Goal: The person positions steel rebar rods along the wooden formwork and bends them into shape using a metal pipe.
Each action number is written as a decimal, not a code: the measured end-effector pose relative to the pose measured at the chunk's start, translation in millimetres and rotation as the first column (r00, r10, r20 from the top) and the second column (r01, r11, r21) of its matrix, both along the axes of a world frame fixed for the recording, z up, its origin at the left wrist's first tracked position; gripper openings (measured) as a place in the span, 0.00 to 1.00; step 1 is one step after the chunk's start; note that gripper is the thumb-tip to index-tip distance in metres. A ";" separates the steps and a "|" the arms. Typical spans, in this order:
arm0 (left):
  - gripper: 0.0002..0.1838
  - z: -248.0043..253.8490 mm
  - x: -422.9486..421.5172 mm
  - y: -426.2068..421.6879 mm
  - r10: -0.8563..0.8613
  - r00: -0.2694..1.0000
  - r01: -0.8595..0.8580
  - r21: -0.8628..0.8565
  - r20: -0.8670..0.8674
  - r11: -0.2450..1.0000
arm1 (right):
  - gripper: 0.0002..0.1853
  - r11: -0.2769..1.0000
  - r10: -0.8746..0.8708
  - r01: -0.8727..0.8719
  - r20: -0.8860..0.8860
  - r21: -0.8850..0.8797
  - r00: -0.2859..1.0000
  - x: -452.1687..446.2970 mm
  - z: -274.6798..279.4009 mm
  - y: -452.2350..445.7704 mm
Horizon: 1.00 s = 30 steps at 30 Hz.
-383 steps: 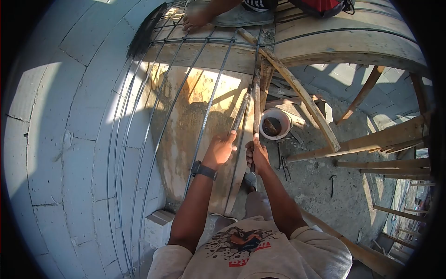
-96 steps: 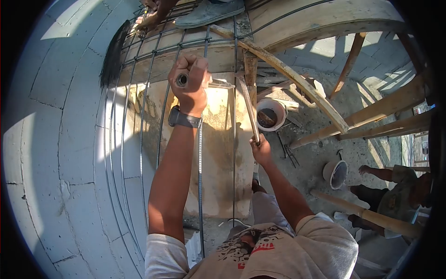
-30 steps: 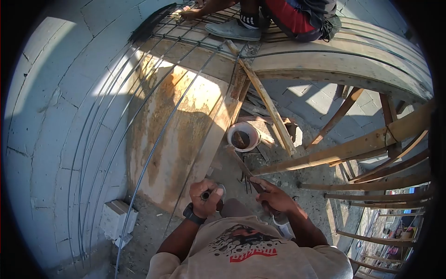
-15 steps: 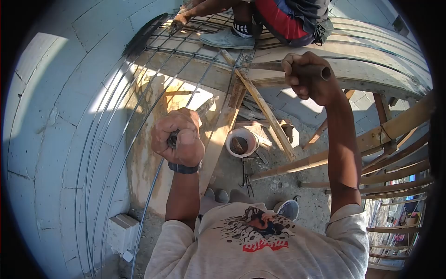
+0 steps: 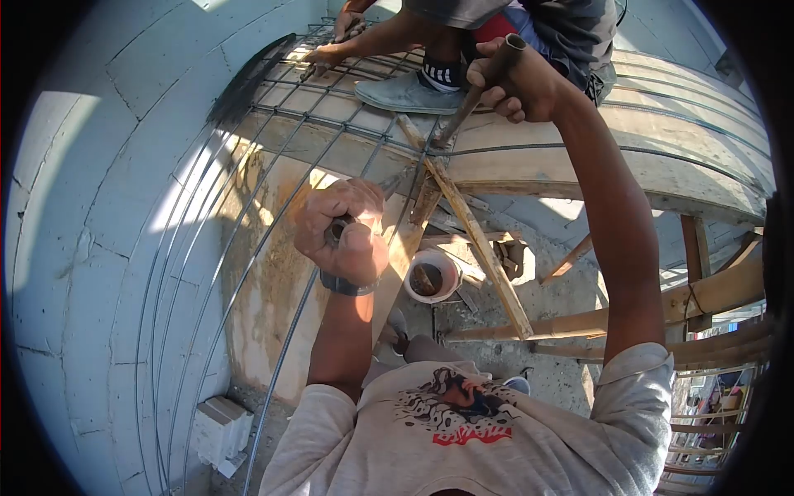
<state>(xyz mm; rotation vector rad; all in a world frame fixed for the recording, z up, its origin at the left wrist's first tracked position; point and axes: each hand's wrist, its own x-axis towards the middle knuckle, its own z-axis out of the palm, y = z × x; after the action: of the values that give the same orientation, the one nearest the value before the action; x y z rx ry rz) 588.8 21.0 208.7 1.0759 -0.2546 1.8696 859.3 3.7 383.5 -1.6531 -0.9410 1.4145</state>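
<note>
Gripping a hollow-ended bar [image 5: 459, 118], the right hand [image 5: 517, 87] is raised near the co-worker [image 5: 579, 33]; its fingers curl around the upper part. Bar slants down, lower end near the edge of the rebar grid [image 5: 344, 126] and the top of a slanting wooden batten [image 5: 480, 236]. Contact there: cannot tell from where I stand. Left hand [image 5: 343, 231]: closed into a fist around a second bar [image 5: 336, 231], round end showing at the top; dark wristband [image 5: 346, 285] just below. Bucket [image 5: 453, 279] stands beside the stained panel [image 5: 256, 331]. Co-worker crouches on the formwork [image 5: 529, 169], one gray shoe [image 5: 405, 97] by the grid.
</note>
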 end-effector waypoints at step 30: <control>0.26 -105.0 -61.7 -88.8 -0.125 0.965 0.061 -0.267 -0.231 0.962 | 0.37 0.987 -0.132 0.013 0.769 0.159 0.626 43.3 22.7 38.5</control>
<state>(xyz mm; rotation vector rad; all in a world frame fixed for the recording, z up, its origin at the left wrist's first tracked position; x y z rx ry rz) 527.1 -67.8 103.7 1.0815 0.0800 1.6131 902.6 42.2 406.2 -2.2032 -1.3773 0.4861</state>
